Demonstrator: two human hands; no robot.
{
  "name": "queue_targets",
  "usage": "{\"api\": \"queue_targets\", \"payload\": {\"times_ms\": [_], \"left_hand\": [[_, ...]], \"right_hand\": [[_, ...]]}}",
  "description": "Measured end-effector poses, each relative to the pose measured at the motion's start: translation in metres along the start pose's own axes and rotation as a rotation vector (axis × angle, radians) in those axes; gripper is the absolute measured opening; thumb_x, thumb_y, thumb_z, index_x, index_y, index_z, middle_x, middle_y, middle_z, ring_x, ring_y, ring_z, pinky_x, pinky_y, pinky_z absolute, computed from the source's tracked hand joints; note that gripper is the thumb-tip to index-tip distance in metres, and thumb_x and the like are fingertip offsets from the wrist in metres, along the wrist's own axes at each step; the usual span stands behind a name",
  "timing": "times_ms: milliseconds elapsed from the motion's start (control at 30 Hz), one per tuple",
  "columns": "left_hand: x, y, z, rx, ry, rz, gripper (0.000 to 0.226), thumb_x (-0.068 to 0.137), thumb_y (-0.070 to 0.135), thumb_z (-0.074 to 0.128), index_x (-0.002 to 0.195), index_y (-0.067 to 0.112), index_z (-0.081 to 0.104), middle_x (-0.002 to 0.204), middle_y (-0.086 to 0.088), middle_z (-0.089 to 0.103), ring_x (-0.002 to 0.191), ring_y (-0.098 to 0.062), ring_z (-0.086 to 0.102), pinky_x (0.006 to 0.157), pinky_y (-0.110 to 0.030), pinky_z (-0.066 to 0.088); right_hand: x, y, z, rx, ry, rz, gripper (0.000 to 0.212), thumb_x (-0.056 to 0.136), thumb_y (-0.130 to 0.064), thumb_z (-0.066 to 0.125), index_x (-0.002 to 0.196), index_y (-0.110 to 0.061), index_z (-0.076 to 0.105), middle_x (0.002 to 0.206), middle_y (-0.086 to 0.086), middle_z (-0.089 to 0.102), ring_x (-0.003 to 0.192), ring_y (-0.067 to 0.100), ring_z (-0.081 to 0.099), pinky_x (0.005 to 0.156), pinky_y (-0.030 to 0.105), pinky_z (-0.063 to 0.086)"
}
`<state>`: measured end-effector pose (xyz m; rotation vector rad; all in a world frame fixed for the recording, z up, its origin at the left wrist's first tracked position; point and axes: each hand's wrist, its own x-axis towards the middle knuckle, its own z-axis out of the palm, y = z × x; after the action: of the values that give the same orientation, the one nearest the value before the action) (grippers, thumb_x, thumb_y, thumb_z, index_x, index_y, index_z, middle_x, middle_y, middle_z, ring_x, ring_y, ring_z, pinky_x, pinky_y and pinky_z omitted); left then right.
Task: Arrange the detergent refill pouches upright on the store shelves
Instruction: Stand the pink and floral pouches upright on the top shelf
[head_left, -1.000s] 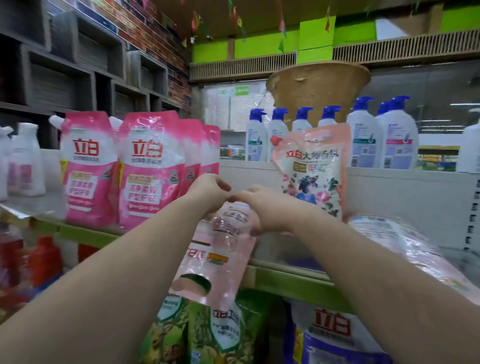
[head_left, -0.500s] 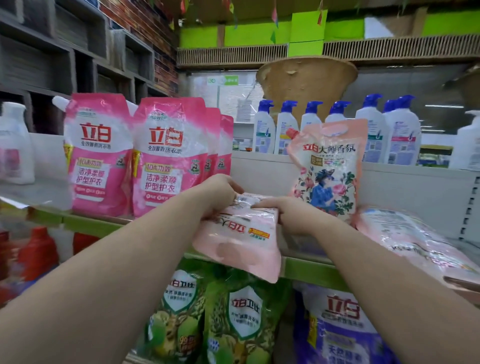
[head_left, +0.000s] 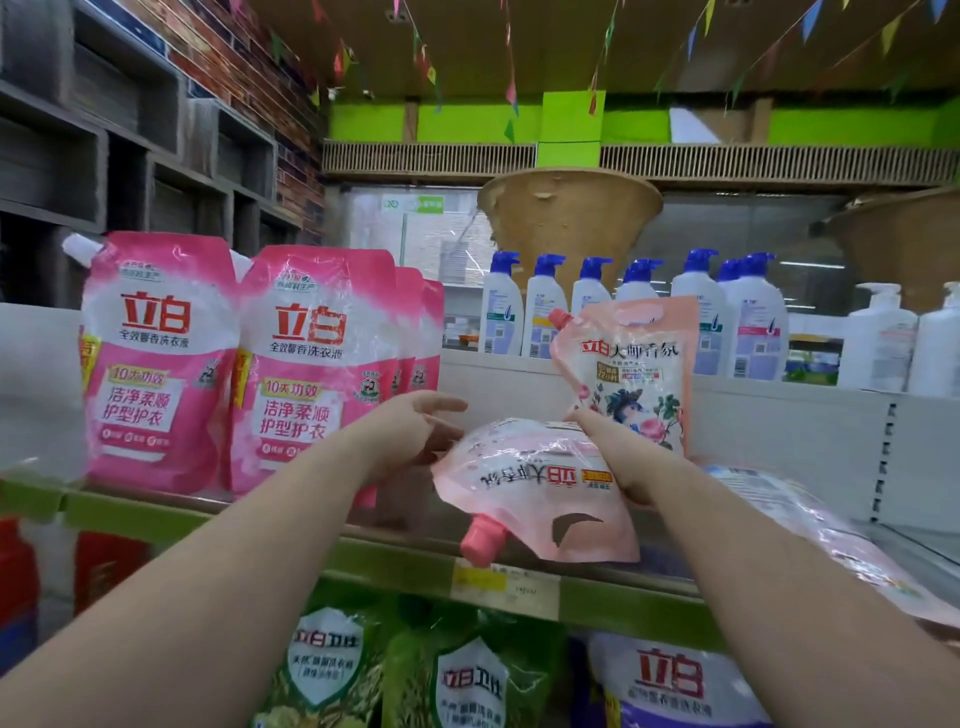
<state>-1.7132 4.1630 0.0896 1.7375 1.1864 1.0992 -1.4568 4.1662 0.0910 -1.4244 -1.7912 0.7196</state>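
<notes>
We're in a shop aisle with brick wall and dark cubbies on the left, coloured bunting overhead, and a green-edged shelf (head_left: 395, 564) running across the middle. On it, bright pink pouches (head_left: 311, 364) stand upright in a row at the left, and a pale pink flowered pouch (head_left: 631, 371) stands upright to the right of centre, with white pump bottles (head_left: 540, 306) lined up on the ledge behind. Front and centre, a pale pink pouch (head_left: 530, 493) is upside down and tilted over the shelf's front edge, cap (head_left: 480, 540) pointing down-left. The right hand (head_left: 615, 462) grips its right side, fingers (head_left: 582, 418) curled over the upper edge. The left hand (head_left: 410, 431) is at its left side, fingers spread loose, touching or nearly touching. Another pale pouch (head_left: 810, 530) lies flat on the shelf at the right. Green pouches (head_left: 467, 680) and a purple one fill the shelf below.
</notes>
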Motion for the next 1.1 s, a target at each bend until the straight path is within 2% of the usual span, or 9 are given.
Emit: {"api": "queue_targets", "payload": {"times_ms": [133,267,433,500,633,767,833,1000,1100], "left_hand": [[0.004,-0.016,0.006,0.165,-0.094,0.114,0.053,0.091,-0.002,0.057,0.13,0.035,0.061,0.122,0.011,0.068,0.108,-0.006,0.063,0.086,-0.029,0.055],[0.01,-0.024,0.015,0.111,-0.196,0.193,0.05,0.085,0.008,0.073,0.127,0.034,0.061,0.115,0.01,0.072,0.108,-0.007,0.066,0.09,-0.026,0.055],[0.025,-0.03,0.026,0.01,-0.002,0.184,0.022,0.085,0.034,0.073,0.106,0.032,0.069,0.098,0.015,0.076,0.093,-0.002,0.071,0.08,-0.025,0.058],[0.031,-0.022,0.03,-0.064,0.055,0.157,0.027,0.09,0.047,0.063,0.106,0.026,0.069,0.099,0.007,0.077,0.092,-0.011,0.073,0.086,-0.04,0.058],[0.048,-0.008,0.034,-0.184,0.188,-0.072,0.064,0.085,0.064,0.058,0.118,0.009,0.06,0.11,-0.013,0.072,0.1,-0.035,0.069,0.094,-0.05,0.053],[0.058,-0.008,0.037,-0.146,0.286,-0.132,0.05,0.083,0.063,0.06,0.091,0.014,0.056,0.081,-0.007,0.07,0.07,-0.023,0.07,0.052,-0.029,0.054],[0.061,-0.01,0.035,-0.119,0.312,-0.14,0.049,0.083,0.066,0.059,0.083,0.018,0.052,0.077,-0.005,0.067,0.065,-0.021,0.068,0.045,-0.024,0.048],[0.067,-0.017,0.031,-0.133,0.343,-0.129,0.056,0.078,0.07,0.062,0.089,0.015,0.056,0.092,-0.01,0.07,0.089,-0.031,0.068,0.082,-0.043,0.057],[0.071,-0.022,0.033,-0.196,0.36,-0.095,0.055,0.075,0.07,0.065,0.093,0.018,0.06,0.09,-0.004,0.069,0.084,-0.024,0.065,0.079,-0.037,0.052]], "right_hand": [[0.011,0.003,-0.001,0.263,-0.019,0.117,0.029,0.101,-0.026,0.039,0.079,-0.016,0.054,0.065,0.003,0.057,0.055,0.016,0.055,0.055,0.029,0.044],[0.024,0.004,-0.005,0.158,0.016,0.136,0.028,0.102,-0.02,0.041,0.075,-0.017,0.051,0.065,-0.001,0.054,0.05,0.012,0.052,0.053,0.027,0.044],[0.03,-0.001,-0.002,0.234,-0.038,0.211,0.026,0.096,-0.033,0.054,0.096,-0.012,0.069,0.089,0.014,0.073,0.075,0.029,0.071,0.066,0.038,0.06],[0.036,-0.002,0.008,0.183,-0.019,0.147,0.026,0.098,-0.033,0.054,0.109,-0.012,0.065,0.1,0.019,0.074,0.083,0.037,0.074,0.069,0.048,0.062],[0.036,0.002,0.023,0.107,0.12,0.056,0.026,0.102,-0.033,0.04,0.094,-0.017,0.058,0.061,0.002,0.07,0.052,0.022,0.071,0.046,0.029,0.055],[0.033,-0.003,0.022,-0.124,0.092,0.082,0.036,0.098,-0.046,0.044,0.094,-0.013,0.058,0.055,0.001,0.062,0.042,0.017,0.057,0.04,0.022,0.04],[0.033,-0.009,0.021,-0.155,0.075,0.089,0.051,0.086,-0.063,0.058,0.103,-0.015,0.059,0.068,0.007,0.067,0.046,0.017,0.057,0.042,0.023,0.04],[0.042,-0.01,0.036,-0.201,0.407,-0.071,0.047,0.085,-0.063,0.06,0.111,-0.028,0.044,0.084,-0.014,0.058,0.067,0.001,0.053,0.052,0.026,0.043],[0.055,-0.011,0.04,-0.058,0.42,-0.084,0.042,0.092,-0.053,0.056,0.124,-0.026,0.05,0.09,-0.015,0.059,0.076,0.003,0.056,0.06,0.029,0.045]]}}
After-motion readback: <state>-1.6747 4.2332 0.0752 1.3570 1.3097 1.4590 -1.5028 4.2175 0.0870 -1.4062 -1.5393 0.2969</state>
